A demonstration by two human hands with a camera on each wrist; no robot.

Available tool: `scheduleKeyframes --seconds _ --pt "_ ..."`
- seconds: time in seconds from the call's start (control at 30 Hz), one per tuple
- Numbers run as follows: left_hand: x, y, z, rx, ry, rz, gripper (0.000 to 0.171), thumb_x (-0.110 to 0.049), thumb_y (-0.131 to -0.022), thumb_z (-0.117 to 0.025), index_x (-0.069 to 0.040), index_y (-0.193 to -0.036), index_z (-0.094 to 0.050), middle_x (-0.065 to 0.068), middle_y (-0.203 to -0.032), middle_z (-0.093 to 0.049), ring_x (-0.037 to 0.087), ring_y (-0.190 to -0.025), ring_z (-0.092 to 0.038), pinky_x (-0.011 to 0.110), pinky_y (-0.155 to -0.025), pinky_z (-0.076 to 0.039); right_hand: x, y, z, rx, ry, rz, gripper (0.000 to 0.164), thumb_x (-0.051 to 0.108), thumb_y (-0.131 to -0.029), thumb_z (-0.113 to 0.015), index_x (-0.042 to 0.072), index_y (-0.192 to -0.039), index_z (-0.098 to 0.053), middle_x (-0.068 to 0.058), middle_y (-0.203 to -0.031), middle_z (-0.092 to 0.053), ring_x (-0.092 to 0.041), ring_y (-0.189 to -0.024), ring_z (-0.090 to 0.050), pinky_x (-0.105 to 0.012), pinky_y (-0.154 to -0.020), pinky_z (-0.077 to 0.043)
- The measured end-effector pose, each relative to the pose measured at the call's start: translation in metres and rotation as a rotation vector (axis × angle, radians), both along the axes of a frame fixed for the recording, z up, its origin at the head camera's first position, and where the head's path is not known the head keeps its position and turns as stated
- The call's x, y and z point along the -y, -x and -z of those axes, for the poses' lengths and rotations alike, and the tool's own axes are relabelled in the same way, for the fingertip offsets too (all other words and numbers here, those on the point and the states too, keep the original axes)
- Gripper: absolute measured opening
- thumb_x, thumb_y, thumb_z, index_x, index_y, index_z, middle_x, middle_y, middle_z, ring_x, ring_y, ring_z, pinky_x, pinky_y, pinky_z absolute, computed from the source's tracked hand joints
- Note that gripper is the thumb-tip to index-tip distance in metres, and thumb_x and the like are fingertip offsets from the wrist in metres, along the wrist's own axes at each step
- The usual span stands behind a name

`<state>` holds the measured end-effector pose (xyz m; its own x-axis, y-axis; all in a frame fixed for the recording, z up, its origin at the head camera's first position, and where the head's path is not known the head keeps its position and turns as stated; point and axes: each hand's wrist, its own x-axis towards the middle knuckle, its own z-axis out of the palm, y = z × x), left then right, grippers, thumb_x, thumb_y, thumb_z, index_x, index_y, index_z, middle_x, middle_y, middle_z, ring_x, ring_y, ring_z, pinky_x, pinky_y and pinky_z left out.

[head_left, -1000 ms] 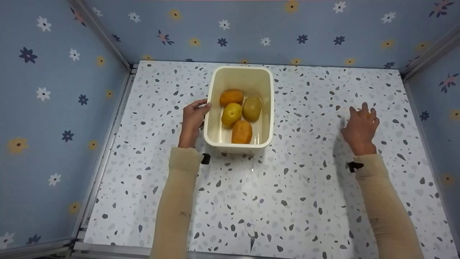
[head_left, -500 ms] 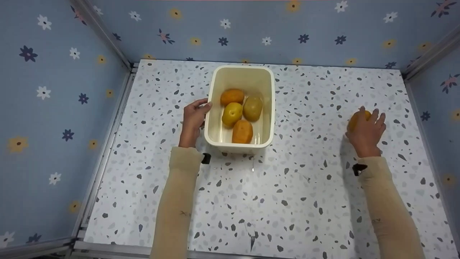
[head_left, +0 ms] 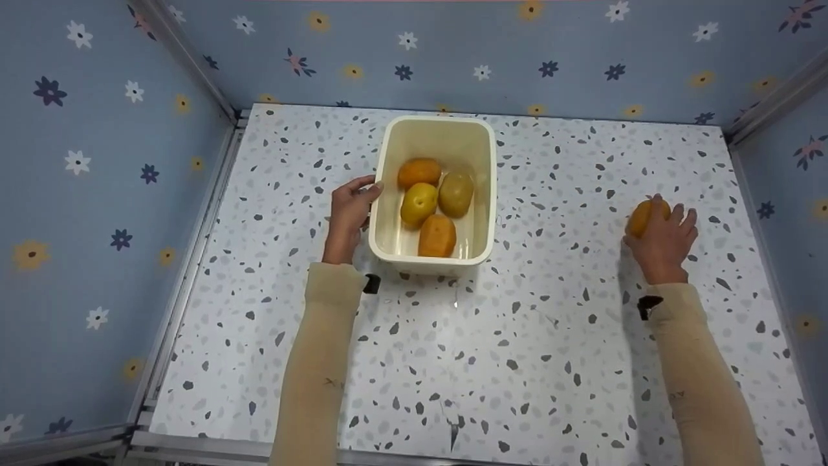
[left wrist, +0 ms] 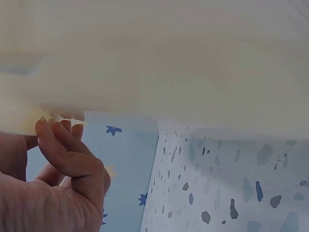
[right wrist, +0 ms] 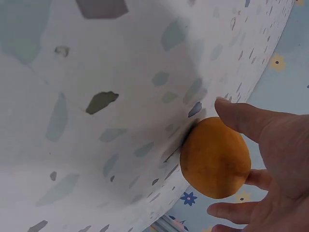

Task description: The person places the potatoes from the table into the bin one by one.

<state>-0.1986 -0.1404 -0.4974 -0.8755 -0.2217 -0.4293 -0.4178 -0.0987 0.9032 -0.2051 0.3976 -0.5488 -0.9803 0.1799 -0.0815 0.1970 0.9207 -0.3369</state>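
Observation:
My left hand (head_left: 349, 208) pinches the left rim of a cream plastic bin (head_left: 381, 239). In the left wrist view, the fingers (left wrist: 72, 164) curl at the bin's edge. An orange-yellow rounded fruit (head_left: 640, 219) rests on the table at the right. My right hand (head_left: 663, 243) grips it, the thumb at the near end and the index finger across it. In the right wrist view, the fruit (right wrist: 215, 157) sits between the thumb and index finger, while the other fingers extend below. Its exact kind cannot be told.
Inside the bin lie two orange fruits (head_left: 437, 236), a yellow fruit (head_left: 419, 202) and a greenish-brown one (head_left: 456, 193). The white speckled table (head_left: 550, 310) is bounded by blue flowered panels (head_left: 453, 39) at the back and both sides.
My right hand has shifted right and slightly nearer, uncovering much of the fruit it had been over. My left hand stays at the bin.

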Motion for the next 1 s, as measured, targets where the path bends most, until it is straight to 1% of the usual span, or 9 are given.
scheduleKeyframes --seconds 0.13,0.2,0.37,0.43,0.53,0.7,0.87,1.0 --pt "-0.001 -0.0004 -0.0005 -0.002 -0.003 0.0 0.037 -0.02 -0.104 -0.07 -0.006 -0.138 -0.069 0.016 -0.118 -0.071 0.018 -0.086 -0.072 0.022 -0.061 -0.055 -0.0001 -0.0003 0.0032 -0.042 -0.008 0.013 0.088 0.007 -0.093 -0.074 -0.002 -0.164 -0.023 -0.045 -0.155 -0.026 -0.061 -0.151 -0.008 -0.073 -0.121 -0.01" --pt "-0.0012 -0.0005 -0.0003 -0.003 -0.007 -0.003 0.038 -0.02 -0.103 -0.07 -0.006 -0.139 -0.068 0.015 -0.117 -0.071 0.019 -0.089 -0.072 0.023 -0.063 -0.057 0.0003 -0.0002 0.0047 -0.07 -0.013 0.019 0.085 0.006 -0.093 -0.073 -0.002 -0.163 -0.026 -0.045 -0.152 -0.03 -0.061 -0.151 -0.011 -0.073 -0.121 -0.012" --pt "0.0 -0.0014 0.0006 -0.023 -0.018 -0.007 0.037 -0.02 -0.103 -0.071 -0.005 -0.137 -0.069 0.009 -0.103 -0.07 0.015 -0.08 -0.071 0.022 -0.059 -0.055 0.003 0.0011 0.0067 -0.12 -0.025 0.029 0.076 0.004 -0.094 -0.07 -0.003 -0.16 -0.032 -0.045 -0.148 -0.037 -0.061 -0.15 -0.017 -0.072 -0.121 -0.016" --pt "0.0004 -0.0019 0.0006 -0.03 -0.016 -0.006 0.037 -0.02 -0.103 -0.071 -0.005 -0.136 -0.07 0.008 -0.1 -0.069 0.016 -0.078 -0.071 0.022 -0.058 -0.054 0.0044 0.0016 0.0071 -0.129 -0.027 0.033 0.074 0.004 -0.095 -0.069 -0.004 -0.159 -0.034 -0.045 -0.146 -0.039 -0.061 -0.15 -0.017 -0.072 -0.122 -0.016" --pt "0.0001 -0.0019 0.0004 -0.024 -0.006 -0.008 0.037 -0.021 -0.102 -0.072 -0.006 -0.136 -0.07 0.011 -0.106 -0.072 0.021 -0.085 -0.074 0.023 -0.062 -0.057 0.0056 0.0019 0.0078 -0.142 -0.021 0.035 0.072 0.002 -0.094 -0.069 -0.006 -0.157 -0.036 -0.046 -0.145 -0.04 -0.062 -0.15 -0.017 -0.071 -0.123 -0.016" --pt "-0.0011 -0.0011 0.0001 -0.006 0.0 -0.012 0.037 -0.021 -0.103 -0.072 -0.007 -0.136 -0.07 0.018 -0.121 -0.072 0.028 -0.1 -0.075 0.027 -0.069 -0.061 0.0061 0.0021 0.0056 -0.108 0.006 0.033 0.074 0.0 -0.095 -0.071 -0.006 -0.158 -0.033 -0.046 -0.147 -0.036 -0.062 -0.151 -0.013 -0.073 -0.122 -0.012" --pt "-0.0013 -0.0008 -0.0004 -0.003 -0.003 -0.009 0.036 -0.021 -0.103 -0.072 -0.007 -0.136 -0.07 0.021 -0.125 -0.071 0.03 -0.104 -0.074 0.027 -0.069 -0.06 0.0046 0.002 0.0048 -0.085 0.004 0.035 0.073 0.003 -0.097 -0.07 -0.004 -0.159 -0.032 -0.045 -0.148 -0.035 -0.062 -0.15 -0.012 -0.074 -0.12 -0.013" --pt "-0.001 -0.0007 -0.0002 -0.006 -0.005 -0.004 0.036 -0.02 -0.103 -0.071 -0.007 -0.137 -0.07 0.023 -0.128 -0.07 0.032 -0.105 -0.074 0.026 -0.068 -0.06 0.0042 0.0017 0.0055 -0.095 -0.004 0.038 0.073 0.004 -0.096 -0.071 -0.003 -0.158 -0.034 -0.045 -0.147 -0.037 -0.062 -0.149 -0.016 -0.074 -0.119 -0.014"
